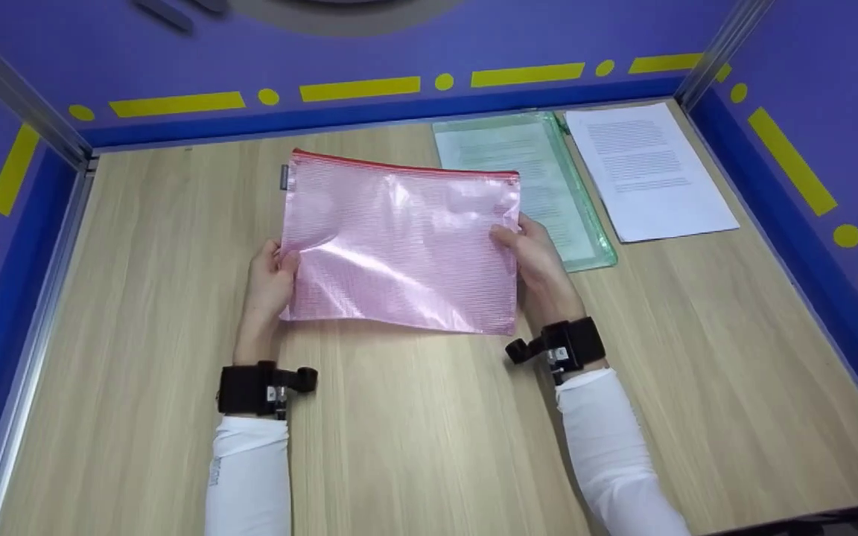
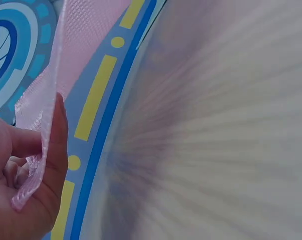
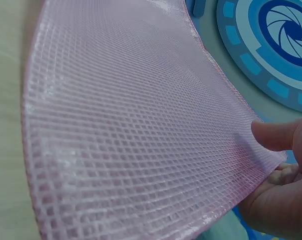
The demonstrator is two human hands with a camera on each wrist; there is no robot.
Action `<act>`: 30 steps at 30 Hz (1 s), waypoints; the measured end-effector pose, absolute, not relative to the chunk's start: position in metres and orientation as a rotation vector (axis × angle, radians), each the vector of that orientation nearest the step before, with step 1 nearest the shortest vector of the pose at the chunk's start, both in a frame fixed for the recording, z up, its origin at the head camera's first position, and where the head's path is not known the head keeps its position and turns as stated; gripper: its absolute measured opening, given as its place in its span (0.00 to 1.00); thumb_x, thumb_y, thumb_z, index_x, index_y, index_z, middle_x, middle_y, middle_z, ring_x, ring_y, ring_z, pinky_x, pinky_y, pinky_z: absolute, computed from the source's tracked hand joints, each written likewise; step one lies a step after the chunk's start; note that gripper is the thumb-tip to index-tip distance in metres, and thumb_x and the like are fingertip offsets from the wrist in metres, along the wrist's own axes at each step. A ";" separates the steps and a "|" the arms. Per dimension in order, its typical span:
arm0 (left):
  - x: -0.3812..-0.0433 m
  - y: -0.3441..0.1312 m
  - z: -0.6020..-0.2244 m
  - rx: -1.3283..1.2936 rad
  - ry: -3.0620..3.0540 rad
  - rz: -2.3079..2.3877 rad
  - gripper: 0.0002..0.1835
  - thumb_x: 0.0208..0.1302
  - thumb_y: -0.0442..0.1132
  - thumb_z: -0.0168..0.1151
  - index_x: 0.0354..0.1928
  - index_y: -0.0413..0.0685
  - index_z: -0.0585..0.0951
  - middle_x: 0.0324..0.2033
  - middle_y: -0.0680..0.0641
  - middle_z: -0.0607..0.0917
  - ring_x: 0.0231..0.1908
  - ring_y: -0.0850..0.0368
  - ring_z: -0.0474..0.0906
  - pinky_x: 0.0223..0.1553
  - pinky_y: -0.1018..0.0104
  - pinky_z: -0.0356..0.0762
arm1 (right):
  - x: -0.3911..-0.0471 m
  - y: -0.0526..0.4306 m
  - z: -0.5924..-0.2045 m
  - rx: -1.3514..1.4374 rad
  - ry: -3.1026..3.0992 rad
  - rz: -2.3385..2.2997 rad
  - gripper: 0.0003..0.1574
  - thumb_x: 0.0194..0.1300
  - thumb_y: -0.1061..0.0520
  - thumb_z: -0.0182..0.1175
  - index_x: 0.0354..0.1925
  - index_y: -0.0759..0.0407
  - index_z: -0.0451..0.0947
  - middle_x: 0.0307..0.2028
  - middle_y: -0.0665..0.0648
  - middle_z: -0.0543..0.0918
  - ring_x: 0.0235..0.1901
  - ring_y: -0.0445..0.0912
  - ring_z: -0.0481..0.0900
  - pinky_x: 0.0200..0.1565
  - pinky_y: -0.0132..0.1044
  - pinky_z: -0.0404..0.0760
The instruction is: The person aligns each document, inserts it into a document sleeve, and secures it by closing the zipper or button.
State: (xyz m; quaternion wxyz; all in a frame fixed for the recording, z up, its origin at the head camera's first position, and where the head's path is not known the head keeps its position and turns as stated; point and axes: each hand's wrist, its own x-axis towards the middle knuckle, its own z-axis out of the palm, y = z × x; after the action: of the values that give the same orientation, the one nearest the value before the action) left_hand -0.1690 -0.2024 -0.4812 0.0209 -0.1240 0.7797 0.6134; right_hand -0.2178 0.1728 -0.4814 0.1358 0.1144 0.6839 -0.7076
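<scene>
A pink mesh zipper pouch (image 1: 399, 253) with a red zipper along its far edge is held up over the table between both hands. My left hand (image 1: 271, 279) pinches its left edge, thumb on the near face and fingers behind. On the other side, my right hand (image 1: 537, 257) grips the right edge the same way. The left wrist view shows the pouch's edge (image 2: 49, 115) running between thumb and fingers. In the right wrist view the grid-patterned face (image 3: 130, 120) bends slightly, with the right thumb (image 3: 273, 135) pressed near its edge.
Behind the pouch, to the right, lies a green zipper pouch (image 1: 578, 193) with printed paper inside. Beside it, a stack of printed white sheets (image 1: 652, 171) rests near the back right corner. Purple panels (image 1: 399, 52) with yellow marks wall the wooden table (image 1: 414, 432) at the back and sides.
</scene>
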 end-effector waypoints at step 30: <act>-0.200 -0.210 -0.445 -0.400 2.278 1.955 0.19 0.70 0.52 0.60 0.52 0.47 0.75 0.37 0.55 0.77 0.39 0.63 0.74 0.44 0.72 0.72 | -0.223 0.182 -0.480 0.140 1.992 -2.157 0.12 0.67 0.66 0.59 0.38 0.51 0.84 0.32 0.45 0.84 0.34 0.39 0.79 0.38 0.28 0.77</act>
State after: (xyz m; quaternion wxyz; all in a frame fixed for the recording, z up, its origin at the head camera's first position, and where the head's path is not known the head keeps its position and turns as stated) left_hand -0.2003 -0.2104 -0.4451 0.0568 -0.1318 0.7510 0.6445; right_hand -0.2226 0.1824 -0.4804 0.1008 0.0475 0.6742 -0.7301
